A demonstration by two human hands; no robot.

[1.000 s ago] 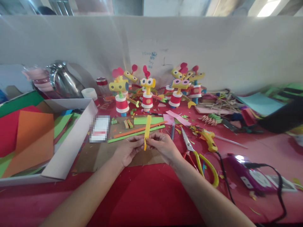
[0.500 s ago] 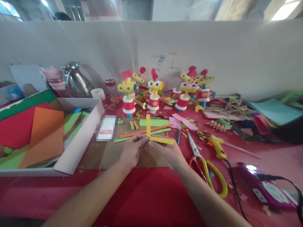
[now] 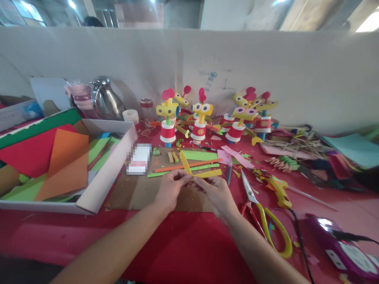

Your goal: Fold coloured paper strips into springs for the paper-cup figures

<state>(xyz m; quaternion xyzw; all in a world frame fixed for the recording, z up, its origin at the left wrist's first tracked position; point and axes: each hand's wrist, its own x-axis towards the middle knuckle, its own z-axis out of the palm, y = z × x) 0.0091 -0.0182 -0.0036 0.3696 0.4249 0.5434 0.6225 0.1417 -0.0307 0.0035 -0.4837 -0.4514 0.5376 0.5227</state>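
Note:
Both hands pinch the joined corner of two yellow paper strips [image 3: 207, 173] that meet in a V. My left hand [image 3: 171, 187] is closed, its thumb and fingertips on the left of the corner. From the other side my right hand [image 3: 215, 193] grips the same corner, thumb on top. One strip points up and away, the other to the right. Below them lies a brown cardboard sheet [image 3: 133, 195]. On it are orange [image 3: 174, 167] and green paper strips, a wider green piece [image 3: 201, 155], and small folded paper springs [image 3: 173, 157].
Large scissors [image 3: 250, 189] and a yellow hot glue gun [image 3: 280, 189] lie right, its cord running to a purple power strip [image 3: 345, 250]. Left stands a white box [image 3: 109, 169] of coloured paper. Several paper-cup figures [image 3: 168, 132] stand at the back, near a steel jug [image 3: 108, 98].
The upright yellow strip now leans left and the right strip tilts slightly upward. My right fingers have curled in closer to the corner. The whole view has shifted a little.

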